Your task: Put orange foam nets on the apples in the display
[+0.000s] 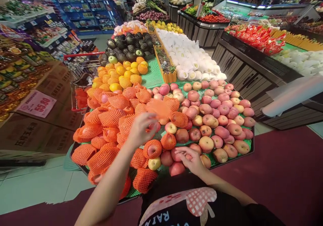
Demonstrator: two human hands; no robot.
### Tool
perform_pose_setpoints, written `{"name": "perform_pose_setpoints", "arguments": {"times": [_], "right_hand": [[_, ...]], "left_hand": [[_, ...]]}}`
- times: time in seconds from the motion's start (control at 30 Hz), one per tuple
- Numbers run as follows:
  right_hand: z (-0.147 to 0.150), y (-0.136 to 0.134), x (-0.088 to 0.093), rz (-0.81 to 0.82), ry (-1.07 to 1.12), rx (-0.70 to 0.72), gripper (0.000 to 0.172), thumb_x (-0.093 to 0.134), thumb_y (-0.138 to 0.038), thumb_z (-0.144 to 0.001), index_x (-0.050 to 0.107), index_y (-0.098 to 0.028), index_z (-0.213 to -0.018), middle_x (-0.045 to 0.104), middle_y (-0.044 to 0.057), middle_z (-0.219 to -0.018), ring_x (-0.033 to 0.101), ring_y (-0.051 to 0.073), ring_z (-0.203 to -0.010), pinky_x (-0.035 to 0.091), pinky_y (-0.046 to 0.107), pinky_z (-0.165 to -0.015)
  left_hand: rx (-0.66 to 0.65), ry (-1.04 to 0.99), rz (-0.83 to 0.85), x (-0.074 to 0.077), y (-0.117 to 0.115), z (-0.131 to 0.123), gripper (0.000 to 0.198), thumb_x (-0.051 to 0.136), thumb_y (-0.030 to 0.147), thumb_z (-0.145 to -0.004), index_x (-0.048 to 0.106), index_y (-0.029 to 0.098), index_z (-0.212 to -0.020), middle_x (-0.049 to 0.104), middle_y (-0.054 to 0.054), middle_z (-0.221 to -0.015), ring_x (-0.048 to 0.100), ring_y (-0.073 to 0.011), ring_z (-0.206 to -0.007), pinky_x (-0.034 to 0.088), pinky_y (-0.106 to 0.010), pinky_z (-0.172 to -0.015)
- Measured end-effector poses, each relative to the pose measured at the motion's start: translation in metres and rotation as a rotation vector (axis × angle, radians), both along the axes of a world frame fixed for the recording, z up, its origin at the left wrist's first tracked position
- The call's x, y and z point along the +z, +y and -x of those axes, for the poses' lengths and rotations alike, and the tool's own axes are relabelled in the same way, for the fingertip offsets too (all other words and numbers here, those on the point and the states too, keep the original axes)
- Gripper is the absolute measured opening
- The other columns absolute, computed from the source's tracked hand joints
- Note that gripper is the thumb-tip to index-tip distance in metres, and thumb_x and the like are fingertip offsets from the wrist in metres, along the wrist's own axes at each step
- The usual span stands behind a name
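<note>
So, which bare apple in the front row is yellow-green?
The apple just left of the right hand, below a netted apple: its skin is pale yellow-green, while the bare apples beside it are red.

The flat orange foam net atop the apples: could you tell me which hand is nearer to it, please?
Left. The left hand reaches up to the net's lower edge; the right hand is well below it, on red apples at the front.

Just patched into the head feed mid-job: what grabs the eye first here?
Orange foam-netted apples heap up on the left of the display, bare pink apples on its right. At the middle the left hand grips a pink apple under a loose orange net, and the right hand touches a front-row apple.
</note>
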State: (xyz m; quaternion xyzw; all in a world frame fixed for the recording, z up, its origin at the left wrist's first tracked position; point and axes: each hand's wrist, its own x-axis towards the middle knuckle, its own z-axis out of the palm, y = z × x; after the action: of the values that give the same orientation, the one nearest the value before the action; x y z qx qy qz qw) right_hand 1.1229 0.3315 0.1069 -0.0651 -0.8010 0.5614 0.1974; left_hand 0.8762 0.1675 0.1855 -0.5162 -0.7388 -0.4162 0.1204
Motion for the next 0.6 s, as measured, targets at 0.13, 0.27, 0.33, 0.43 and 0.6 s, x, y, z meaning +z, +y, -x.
{"name": "perform_pose_setpoints", "arguments": {"times": [0.13, 0.27, 0.33, 0.43, 0.6], "right_hand": [[0.016, 0.002, 0.014, 0.334, -0.048, -0.11, 0.053, 0.063, -0.076, -0.089, 0.068, -0.023, -0.091, 0.071, 0.004, -0.088, 0.065, 0.019, -0.079, 0.056, 0.031, -0.072], [0.026, -0.007, 0.025, 0.284, -0.201, 0.089, 0.046, 0.068, -0.063, -0.092, 0.057, -0.021, -0.076, 0.052, -0.003, -0.069, 0.046, 0.013, -0.062, 0.04, 0.026, -0.058], [0.027, -0.013, 0.027, 0.252, -0.228, 0.159, 0.043, 0.065, -0.058, -0.094, 0.053, -0.021, -0.075, 0.051, -0.003, -0.069, 0.045, 0.012, -0.062, 0.039, 0.025, -0.058], [0.021, -0.02, 0.025, 0.256, -0.209, 0.132, 0.032, 0.066, -0.047, -0.093, 0.049, -0.023, -0.081, 0.051, -0.003, -0.074, 0.048, 0.012, -0.065, 0.041, 0.025, -0.06], [0.003, -0.018, 0.019, 0.306, -0.16, 0.124, 0.026, 0.07, -0.031, -0.084, 0.045, -0.026, -0.091, 0.055, -0.005, -0.077, 0.053, 0.012, -0.064, 0.044, 0.023, -0.059]], "left_hand": [[-0.374, -0.162, -0.022, -0.016, -0.01, -0.095, 0.013, 0.067, 0.027, -0.094, 0.069, 0.02, -0.083, 0.076, -0.006, -0.098, 0.069, -0.0198, -0.088, 0.052, -0.033, -0.081], [-0.215, -0.492, -0.003, -0.051, -0.014, -0.131, 0.037, 0.066, 0.033, -0.096, 0.052, 0.019, -0.064, 0.06, 0.001, -0.066, 0.055, -0.0134, -0.063, 0.042, -0.027, -0.064], [-0.078, -0.651, -0.032, -0.065, -0.015, -0.136, 0.041, 0.072, 0.036, -0.091, 0.046, 0.02, -0.064, 0.049, 0.005, -0.06, 0.047, -0.0115, -0.058, 0.037, -0.025, -0.059], [-0.039, -0.919, -0.047, -0.073, -0.018, -0.138, 0.032, 0.082, 0.037, -0.081, 0.055, 0.02, -0.08, 0.058, 0.003, -0.075, 0.054, -0.0127, -0.066, 0.044, -0.024, -0.062], [-0.219, -1.121, 0.069, -0.068, -0.022, -0.135, 0.024, 0.079, 0.038, -0.082, 0.068, 0.017, -0.088, 0.069, -0.003, -0.087, 0.063, -0.016, -0.077, 0.051, -0.027, -0.071]]}}
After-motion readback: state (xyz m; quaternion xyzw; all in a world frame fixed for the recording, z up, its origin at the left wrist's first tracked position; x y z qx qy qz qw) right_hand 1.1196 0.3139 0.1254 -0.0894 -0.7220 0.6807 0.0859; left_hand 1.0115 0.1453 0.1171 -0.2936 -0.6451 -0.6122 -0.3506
